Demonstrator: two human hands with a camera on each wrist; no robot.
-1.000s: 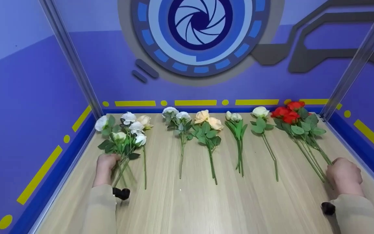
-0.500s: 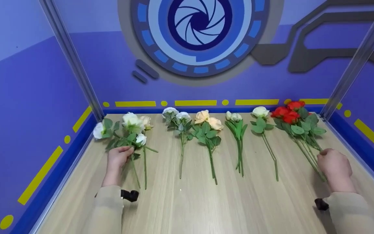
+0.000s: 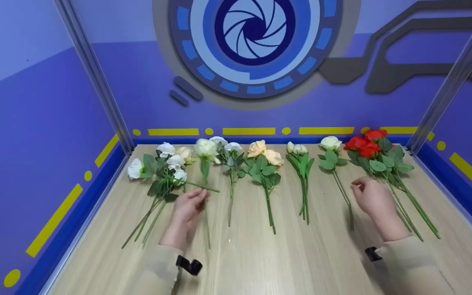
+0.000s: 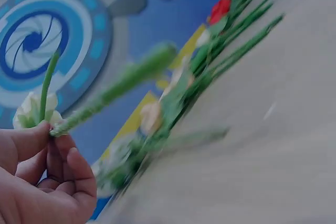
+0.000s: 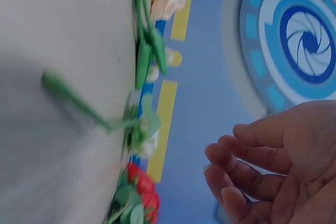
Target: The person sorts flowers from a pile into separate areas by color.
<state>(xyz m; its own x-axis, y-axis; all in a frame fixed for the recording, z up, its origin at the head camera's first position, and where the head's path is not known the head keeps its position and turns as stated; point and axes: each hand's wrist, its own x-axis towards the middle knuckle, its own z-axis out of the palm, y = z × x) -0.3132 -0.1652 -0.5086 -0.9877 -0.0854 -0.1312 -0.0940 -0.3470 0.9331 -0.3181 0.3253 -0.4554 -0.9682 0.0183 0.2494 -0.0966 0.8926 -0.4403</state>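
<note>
Left hand [image 3: 189, 207], lower centre-left of the frame: the grip is closed to a fingertip pinch on the green stem of a pale cream, round-headed flower [image 3: 206, 149]. The flower head stands above the counter [image 3: 256, 264], in front of the two-headed white ruffled flower [image 3: 232, 148] near the frame's centre. A thick stem end points out to the right of the pinch (whether the second, thinner stem in the left wrist view belongs to the same flower cannot be told).

Right hand [image 3: 376, 200], right of centre: the grip is loosely half-curled and holds nothing. It is near the single off-white rose with a bent green stem [image 3: 330, 143].

Layout: a bunch of white flowers [image 3: 174, 160] lies at left, with a pale peach rose [image 3: 185, 154] just beside it. Peach double roses [image 3: 271, 157], closed white tulip buds [image 3: 297, 148] and, at far right, bright red roses [image 3: 369, 148] complete the row.

Progress, as judged: one flower is lifted but not yet set down. The red roses appear grouped; the other flowers remain to be handled, if required.
</note>
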